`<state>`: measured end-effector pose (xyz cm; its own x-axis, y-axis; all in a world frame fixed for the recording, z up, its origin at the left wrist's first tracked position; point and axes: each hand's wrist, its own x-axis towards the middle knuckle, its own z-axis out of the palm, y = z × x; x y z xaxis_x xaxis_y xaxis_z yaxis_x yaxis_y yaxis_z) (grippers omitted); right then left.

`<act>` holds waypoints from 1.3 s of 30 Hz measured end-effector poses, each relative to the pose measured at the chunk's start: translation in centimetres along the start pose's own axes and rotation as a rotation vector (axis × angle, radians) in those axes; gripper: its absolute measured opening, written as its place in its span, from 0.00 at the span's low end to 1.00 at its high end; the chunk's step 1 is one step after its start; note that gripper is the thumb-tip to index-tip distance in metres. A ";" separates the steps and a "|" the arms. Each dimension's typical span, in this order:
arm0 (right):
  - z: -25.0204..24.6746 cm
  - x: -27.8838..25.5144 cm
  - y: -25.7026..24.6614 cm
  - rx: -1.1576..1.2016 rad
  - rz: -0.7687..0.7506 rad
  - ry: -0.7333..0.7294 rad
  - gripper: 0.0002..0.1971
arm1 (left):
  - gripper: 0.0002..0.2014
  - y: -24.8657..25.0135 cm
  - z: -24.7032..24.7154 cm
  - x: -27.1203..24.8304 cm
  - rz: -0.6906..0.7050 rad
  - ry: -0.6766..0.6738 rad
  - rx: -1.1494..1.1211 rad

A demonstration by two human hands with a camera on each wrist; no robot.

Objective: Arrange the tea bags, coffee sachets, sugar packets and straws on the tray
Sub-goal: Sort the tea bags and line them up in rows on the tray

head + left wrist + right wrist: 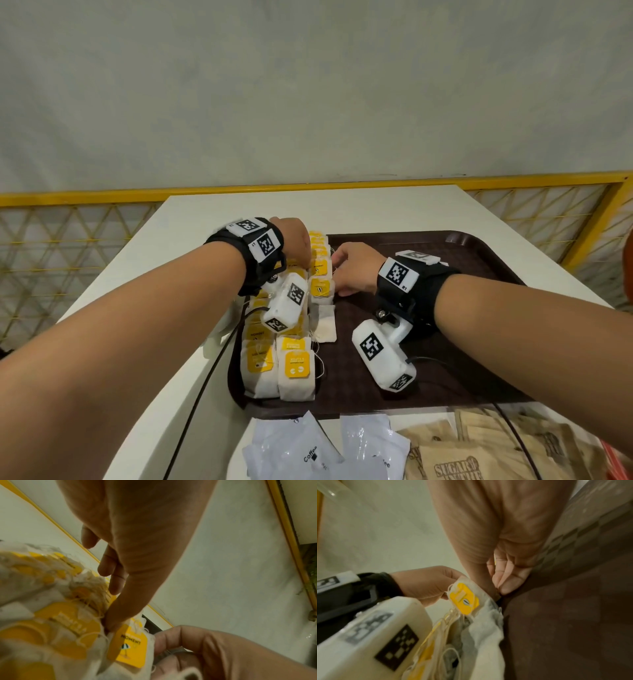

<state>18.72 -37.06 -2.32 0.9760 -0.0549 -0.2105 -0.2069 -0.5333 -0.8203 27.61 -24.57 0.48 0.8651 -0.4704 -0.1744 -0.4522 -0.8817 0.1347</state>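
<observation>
Both hands work the far end of the tea bags (320,274) lined along the tray's (445,359) left side: left hand (294,240) pinches one tea bag, right hand (352,267) presses loosely curled fingers against the row's side.

A white table (342,209) stands against a yellow-framed lattice railing. On it sits a dark brown tray (479,270), its left edge near the table's left side. At the near edge, just in front of the tray, lie white coffee sachets (308,448) and, to their right, brown sugar packets (455,455), overlapping one another.
</observation>
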 end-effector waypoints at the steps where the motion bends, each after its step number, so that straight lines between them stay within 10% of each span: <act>1: 0.1 0.1 -0.1 -0.032 0.000 0.017 0.14 | 0.11 0.0 0.0 0.1 -0.003 -0.002 0.002; 18: -1.2 -1.2 1.0 -0.159 -0.058 -0.128 0.06 | 0.13 -0.1 -1.7 -3.9 0.156 -0.166 -0.056; 25: -0.1 -0.5 0.7 -0.070 -0.041 0.037 0.13 | 0.11 0.3 -1.0 -2.4 0.122 -0.059 -0.055; 39: -0.7 -0.9 0.4 -0.296 -0.105 -0.104 0.08 | 0.08 0.2 0.0 -0.6 0.072 -0.006 -0.003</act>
<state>17.83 -37.79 -2.06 0.9757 0.0916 -0.1990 -0.0623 -0.7546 -0.6532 27.04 -24.47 0.64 0.8290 -0.5327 -0.1703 -0.5126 -0.8455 0.1496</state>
